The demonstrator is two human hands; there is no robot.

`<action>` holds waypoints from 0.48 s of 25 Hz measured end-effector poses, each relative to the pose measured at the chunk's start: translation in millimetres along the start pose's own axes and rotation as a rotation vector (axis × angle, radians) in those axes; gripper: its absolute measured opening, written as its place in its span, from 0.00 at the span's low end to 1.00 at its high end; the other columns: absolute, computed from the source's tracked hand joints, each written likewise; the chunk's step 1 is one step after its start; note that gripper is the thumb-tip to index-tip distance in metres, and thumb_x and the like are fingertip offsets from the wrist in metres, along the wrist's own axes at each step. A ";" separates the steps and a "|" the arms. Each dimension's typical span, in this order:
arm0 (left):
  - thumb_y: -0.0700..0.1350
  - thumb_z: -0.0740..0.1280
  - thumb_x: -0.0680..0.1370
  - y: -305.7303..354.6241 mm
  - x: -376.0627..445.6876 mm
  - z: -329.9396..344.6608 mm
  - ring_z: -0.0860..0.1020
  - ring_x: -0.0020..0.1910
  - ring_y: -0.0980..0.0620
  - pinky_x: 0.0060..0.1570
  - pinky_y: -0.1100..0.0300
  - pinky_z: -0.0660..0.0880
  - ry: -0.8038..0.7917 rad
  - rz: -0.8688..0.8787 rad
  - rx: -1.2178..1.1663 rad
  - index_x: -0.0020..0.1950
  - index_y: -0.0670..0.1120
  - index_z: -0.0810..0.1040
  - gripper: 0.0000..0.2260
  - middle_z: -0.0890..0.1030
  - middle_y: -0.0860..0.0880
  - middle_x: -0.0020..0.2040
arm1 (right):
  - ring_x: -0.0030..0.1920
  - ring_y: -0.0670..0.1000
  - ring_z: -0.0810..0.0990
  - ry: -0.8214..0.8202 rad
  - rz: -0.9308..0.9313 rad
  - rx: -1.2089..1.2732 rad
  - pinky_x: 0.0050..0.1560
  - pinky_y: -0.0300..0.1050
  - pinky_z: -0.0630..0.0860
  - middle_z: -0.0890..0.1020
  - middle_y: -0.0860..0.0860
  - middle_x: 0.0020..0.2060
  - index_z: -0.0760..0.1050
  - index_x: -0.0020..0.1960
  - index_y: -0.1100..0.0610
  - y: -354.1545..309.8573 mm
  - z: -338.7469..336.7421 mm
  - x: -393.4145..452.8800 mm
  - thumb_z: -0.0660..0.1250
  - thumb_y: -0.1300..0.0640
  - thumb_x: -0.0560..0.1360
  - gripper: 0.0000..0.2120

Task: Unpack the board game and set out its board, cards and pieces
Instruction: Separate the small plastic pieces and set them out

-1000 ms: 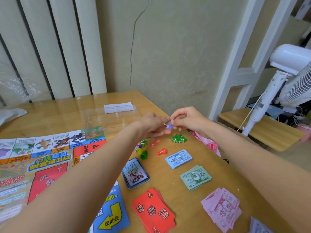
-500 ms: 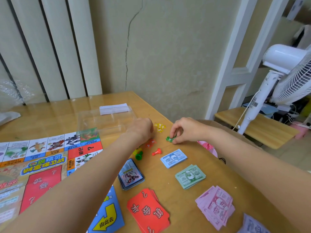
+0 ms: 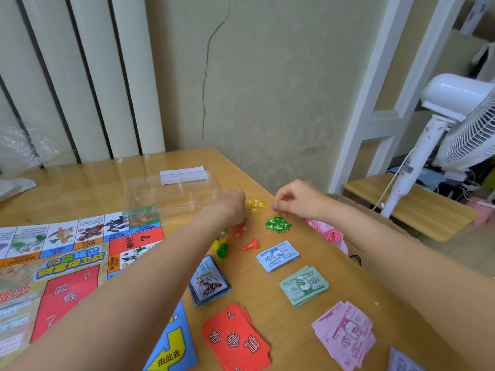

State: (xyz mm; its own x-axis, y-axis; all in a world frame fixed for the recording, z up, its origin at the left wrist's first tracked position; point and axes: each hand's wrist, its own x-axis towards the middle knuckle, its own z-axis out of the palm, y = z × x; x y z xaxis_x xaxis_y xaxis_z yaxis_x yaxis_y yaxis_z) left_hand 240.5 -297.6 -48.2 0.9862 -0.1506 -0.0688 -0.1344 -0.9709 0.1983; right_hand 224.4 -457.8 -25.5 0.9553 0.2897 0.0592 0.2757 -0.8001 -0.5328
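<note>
The game board [image 3: 67, 263] lies unfolded on the left of the wooden table [image 3: 80, 183]. My left hand [image 3: 230, 207] hovers, fingers curled down and hidden, over red star tokens [image 3: 240, 231]. My right hand [image 3: 294, 199] has its fingertips pinched together just above green star tokens [image 3: 278, 224]; nothing shows between them. Yellow star tokens [image 3: 255, 204] lie between the hands. A red pawn [image 3: 251, 245], a green pawn [image 3: 222, 251] and a yellow pawn [image 3: 218, 243] lie nearby. A picture card deck [image 3: 210, 283], red cards [image 3: 235, 341], and blue notes [image 3: 277, 255], green notes [image 3: 304, 285] and pink notes [image 3: 344, 333] are laid out.
A clear plastic box [image 3: 166, 194] stands behind my left hand, with a white paper stack [image 3: 183, 174] beyond it. The table's right edge runs close to the notes; a cardboard box [image 3: 375, 236] and pink cloth [image 3: 326, 231] sit beside it. A white fan [image 3: 455, 116] stands at right.
Both hands met over a small purple piece a second ago, then parted. The right went down to the green tokens and has lifted slightly; the left moved over the red tokens.
</note>
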 end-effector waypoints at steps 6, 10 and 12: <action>0.43 0.69 0.73 6.0 1.6 -1.5 0.76 0.58 0.47 0.53 0.59 0.73 -0.006 0.021 0.014 0.60 0.42 0.75 0.15 0.78 0.44 0.59 | 0.32 0.39 0.76 -0.008 -0.029 -0.059 0.37 0.26 0.71 0.82 0.50 0.36 0.82 0.47 0.62 -9.6 18.6 6.5 0.66 0.63 0.74 0.06; 0.41 0.64 0.75 -14.3 -1.4 -14.5 0.76 0.58 0.46 0.53 0.58 0.72 0.056 0.005 -0.105 0.58 0.45 0.76 0.12 0.78 0.45 0.59 | 0.35 0.43 0.73 -0.033 -0.099 -0.127 0.42 0.31 0.70 0.79 0.48 0.34 0.81 0.50 0.61 -25.0 33.3 16.4 0.67 0.64 0.73 0.08; 0.41 0.62 0.76 -30.3 -2.9 -24.3 0.77 0.57 0.46 0.54 0.57 0.74 0.067 -0.033 -0.061 0.57 0.47 0.78 0.12 0.79 0.46 0.58 | 0.37 0.44 0.71 -0.084 -0.138 -0.184 0.43 0.33 0.66 0.73 0.45 0.33 0.80 0.53 0.60 -32.6 38.3 21.6 0.67 0.63 0.73 0.09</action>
State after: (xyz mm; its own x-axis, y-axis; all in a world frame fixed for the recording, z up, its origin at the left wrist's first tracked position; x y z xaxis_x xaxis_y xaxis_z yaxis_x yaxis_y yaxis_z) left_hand 244.0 -263.2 -30.3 0.9945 -0.1042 -0.0114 -0.0978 -0.9616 0.2563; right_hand 231.9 -405.4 -39.2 0.8972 0.4392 0.0465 0.4250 -0.8299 -0.3614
